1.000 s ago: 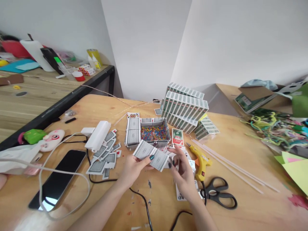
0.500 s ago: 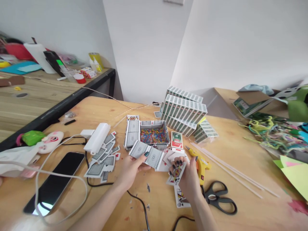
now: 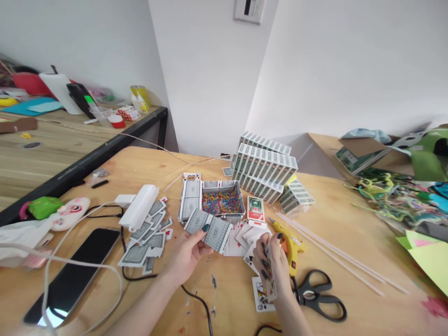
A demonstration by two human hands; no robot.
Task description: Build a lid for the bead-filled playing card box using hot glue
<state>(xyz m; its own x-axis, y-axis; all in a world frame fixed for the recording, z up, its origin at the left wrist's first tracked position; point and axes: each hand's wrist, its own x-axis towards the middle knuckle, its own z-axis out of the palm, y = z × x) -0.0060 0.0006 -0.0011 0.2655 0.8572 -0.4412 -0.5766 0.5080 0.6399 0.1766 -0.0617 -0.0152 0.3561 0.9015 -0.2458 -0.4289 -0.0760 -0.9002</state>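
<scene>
Two joined playing cards (image 3: 216, 234), patterned backs up, are pinched by my left hand (image 3: 191, 254), thumb on top. They sit just in front of a box made of cards (image 3: 191, 198), whose open part holds many tiny coloured pieces (image 3: 220, 203). My right hand (image 3: 275, 263) is closed on a playing card (image 3: 270, 275), now turned nearly edge-on. Under and beside that hand lie loose playing cards (image 3: 238, 240) and a face-up queen card (image 3: 259, 296). A yellow glue gun (image 3: 292, 247) lies right of my right hand, with black-handled scissors (image 3: 317, 294) nearer me.
Stacked card packs (image 3: 266, 163) stand behind, with a single card pack (image 3: 255, 208) in front. Cut cards (image 3: 140, 249) lie left by a white roll-shaped object (image 3: 141, 207). A phone (image 3: 75, 275), cables, and clear glue sticks (image 3: 336, 254) are on the table (image 3: 168, 308).
My right hand has rotated its card from showing its face to nearly edge-on. My left hand and the joined cards have shifted slightly left and towards me. The view has tilted up a little.
</scene>
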